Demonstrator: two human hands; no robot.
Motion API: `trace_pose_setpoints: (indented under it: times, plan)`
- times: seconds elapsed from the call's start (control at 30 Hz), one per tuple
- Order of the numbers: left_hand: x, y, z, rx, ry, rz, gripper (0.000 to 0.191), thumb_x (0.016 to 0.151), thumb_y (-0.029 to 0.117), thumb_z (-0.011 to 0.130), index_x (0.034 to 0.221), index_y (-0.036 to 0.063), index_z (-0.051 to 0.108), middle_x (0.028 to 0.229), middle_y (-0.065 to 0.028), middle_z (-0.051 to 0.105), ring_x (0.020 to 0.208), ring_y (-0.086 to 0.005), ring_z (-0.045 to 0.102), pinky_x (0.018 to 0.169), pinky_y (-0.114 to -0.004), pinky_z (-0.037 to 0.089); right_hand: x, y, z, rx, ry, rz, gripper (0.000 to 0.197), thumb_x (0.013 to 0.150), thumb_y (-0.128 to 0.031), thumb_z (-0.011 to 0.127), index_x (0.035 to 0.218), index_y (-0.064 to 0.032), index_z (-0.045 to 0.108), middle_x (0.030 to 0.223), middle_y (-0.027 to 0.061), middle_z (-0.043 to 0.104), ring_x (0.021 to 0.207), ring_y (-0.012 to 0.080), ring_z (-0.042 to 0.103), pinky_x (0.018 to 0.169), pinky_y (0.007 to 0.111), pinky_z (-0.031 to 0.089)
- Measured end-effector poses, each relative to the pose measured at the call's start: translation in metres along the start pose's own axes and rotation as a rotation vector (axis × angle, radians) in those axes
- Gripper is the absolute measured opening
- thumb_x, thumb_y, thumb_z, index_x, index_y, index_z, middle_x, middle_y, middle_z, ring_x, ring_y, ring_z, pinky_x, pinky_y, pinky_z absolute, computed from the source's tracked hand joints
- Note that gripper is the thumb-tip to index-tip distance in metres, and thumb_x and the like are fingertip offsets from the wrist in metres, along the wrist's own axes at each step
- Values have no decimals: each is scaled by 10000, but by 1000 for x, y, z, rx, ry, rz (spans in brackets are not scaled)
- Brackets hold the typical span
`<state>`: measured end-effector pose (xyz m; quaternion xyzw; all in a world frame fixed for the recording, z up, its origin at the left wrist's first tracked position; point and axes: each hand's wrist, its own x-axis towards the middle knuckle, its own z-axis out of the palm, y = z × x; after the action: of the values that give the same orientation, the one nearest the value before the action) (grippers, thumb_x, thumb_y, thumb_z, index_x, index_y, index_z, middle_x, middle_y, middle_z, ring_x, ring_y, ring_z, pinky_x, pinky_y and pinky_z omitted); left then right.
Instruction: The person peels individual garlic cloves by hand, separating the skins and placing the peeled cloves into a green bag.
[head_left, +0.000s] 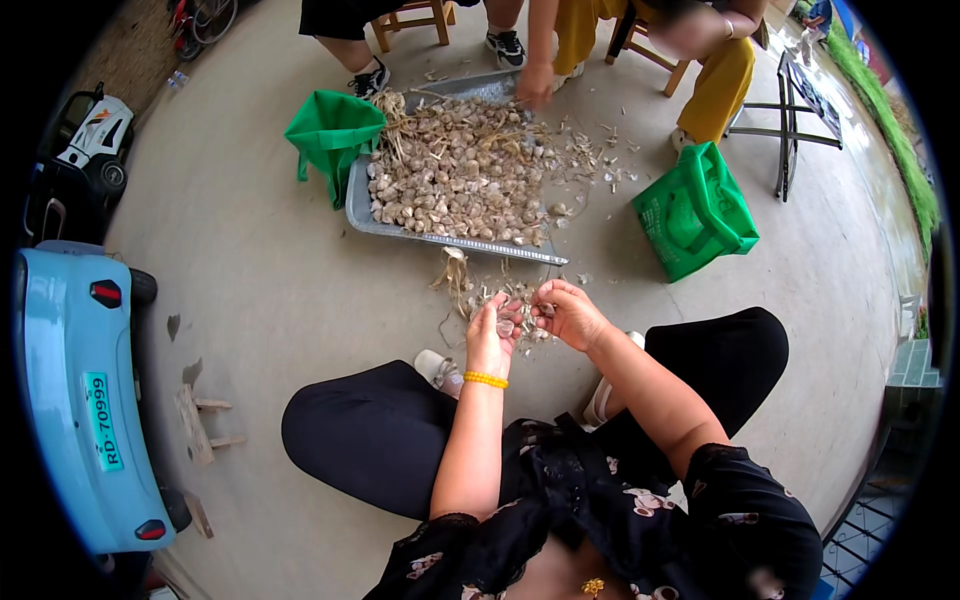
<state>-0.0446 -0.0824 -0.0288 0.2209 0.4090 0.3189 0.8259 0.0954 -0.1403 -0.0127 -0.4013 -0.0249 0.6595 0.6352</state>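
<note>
My left hand (487, 341), with a yellow bead bracelet at its wrist, is palm up around a garlic bulb (505, 328). Close beside it, my right hand (576, 319) pinches a small brownish garlic piece (547, 309) between thumb and fingers; whether this is a clove or skin is hard to tell. Under both hands, cut stems and peelings (480, 296) litter the concrete floor. Just beyond stands a grey metal tray (450, 238) heaped with garlic bulbs (465, 169), with dry stalks along its far left side.
Green bags stand on either side of the tray: one at the left (334, 124), another at the right (697, 214). Two people sit opposite on wooden stools; one person's hand (535, 84) reaches to the tray. A folding stool (787, 124), a blue toy car (75, 375) and a small wooden stool (196, 424) flank the floor.
</note>
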Motion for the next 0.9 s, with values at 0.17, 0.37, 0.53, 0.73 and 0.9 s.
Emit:
trace_pose_setpoints:
  times: [0.17, 0.37, 0.53, 0.73, 0.9]
  plan:
    - [3, -1, -3, -114, -91, -66, 497, 884, 381, 330, 1251, 50, 274, 1108, -161, 486, 913, -213, 504, 759, -326, 407, 0, 8, -4, -285, -48, -21, 70, 768, -70, 551, 837, -56, 543, 719, 5, 548, 612, 86, 521, 539, 226, 447]
    - [4, -6, -5, -97, -187, -22, 568, 875, 415, 321, 1311, 77, 186, 1262, -187, 326, 1057, -235, 405, 843, -361, 354, -2, 22, 5, -749, -77, -193, 209, 726, -47, 601, 932, -25, 572, 643, 2, 518, 522, 60, 465, 460, 199, 406]
    - [0, -2, 0, -86, -201, -10, 551, 878, 390, 333, 1318, 98, 179, 1321, -162, 228, 1085, -228, 364, 877, -344, 326, 0, 24, 0, -792, -66, -187, 178, 718, -55, 617, 881, -28, 551, 641, -5, 505, 520, 61, 457, 448, 198, 393]
    - [-3, -2, -2, 205, -77, 15, 397, 856, 302, 456, 1175, 70, 408, 1134, -92, 441, 935, -158, 473, 725, -280, 417, -5, 16, 7, -740, 42, -193, 188, 722, -117, 648, 828, -38, 514, 619, -12, 495, 498, 54, 445, 415, 200, 370]
    - [-3, -2, -1, 269, -139, -14, 170, 824, 189, 540, 911, 43, 544, 764, -19, 569, 613, -78, 515, 532, -186, 422, -4, 9, 4, -724, 94, -154, 201, 753, -165, 637, 834, -37, 506, 598, -13, 475, 443, 48, 398, 383, 189, 321]
